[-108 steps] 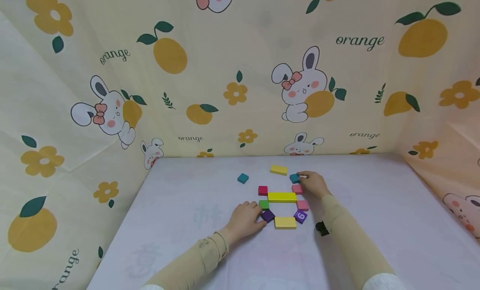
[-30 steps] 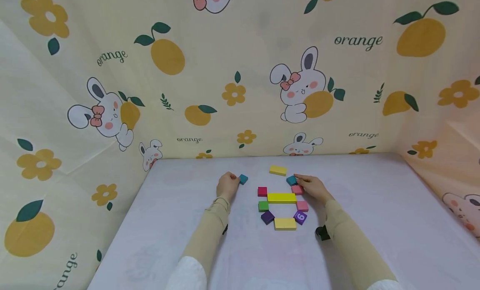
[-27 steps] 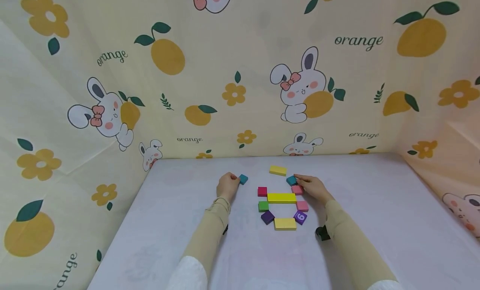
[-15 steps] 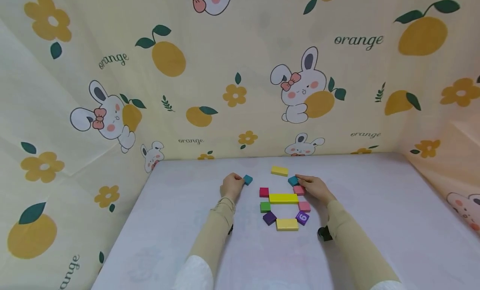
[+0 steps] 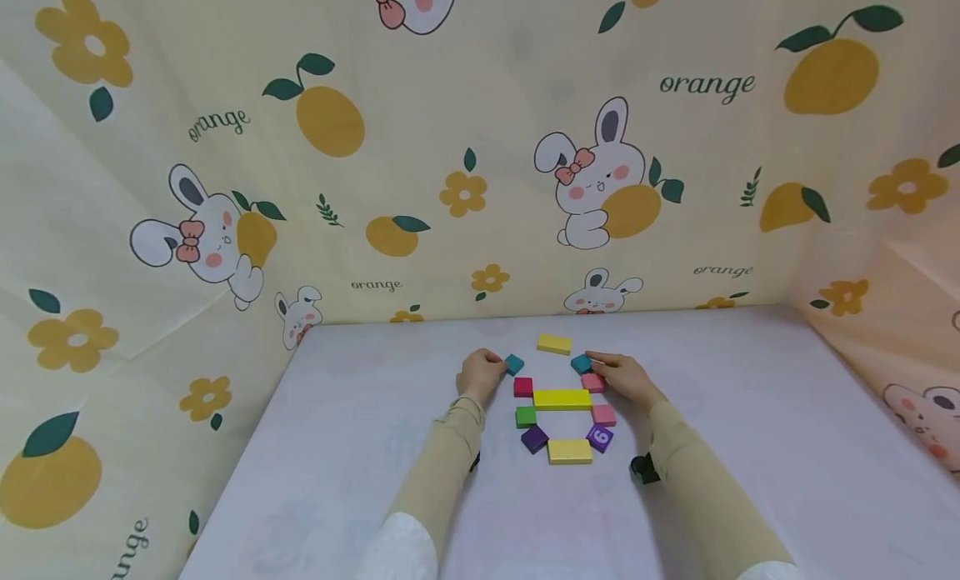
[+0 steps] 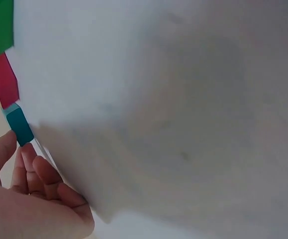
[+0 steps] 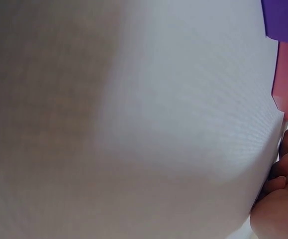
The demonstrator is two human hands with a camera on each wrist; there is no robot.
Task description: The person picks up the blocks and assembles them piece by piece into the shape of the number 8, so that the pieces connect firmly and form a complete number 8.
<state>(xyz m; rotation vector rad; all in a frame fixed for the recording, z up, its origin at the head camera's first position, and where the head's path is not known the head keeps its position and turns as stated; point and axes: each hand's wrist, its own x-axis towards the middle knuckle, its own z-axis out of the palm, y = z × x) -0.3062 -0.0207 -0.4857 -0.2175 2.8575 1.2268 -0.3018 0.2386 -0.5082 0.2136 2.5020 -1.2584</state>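
My left hand (image 5: 482, 375) pinches a small teal block (image 5: 513, 364) between thumb and fingertips, just behind and left of a red block (image 5: 523, 387). In the left wrist view, this teal block (image 6: 18, 124) appears beside the red one. Across from it, my right hand (image 5: 628, 378) holds a second teal block (image 5: 581, 363), index finger at its far side and thumb at its near right. That block sits turned at an angle behind a pink block (image 5: 592, 382). The right wrist view shows curled fingers (image 7: 285, 167) but not the block they hold.
A long yellow block (image 5: 562, 400) lies between the red and pink blocks. Nearer are green (image 5: 526, 417), pink (image 5: 603, 415), dark purple (image 5: 535, 438) and numbered purple (image 5: 600, 437) blocks, plus a pale yellow one (image 5: 570, 452). Another yellow block (image 5: 554, 344) lies at the back.
My left hand has left the dark purple block, taken hold of the left teal block and slid it right, toward the red block. The right teal block has turned and shifted slightly left.
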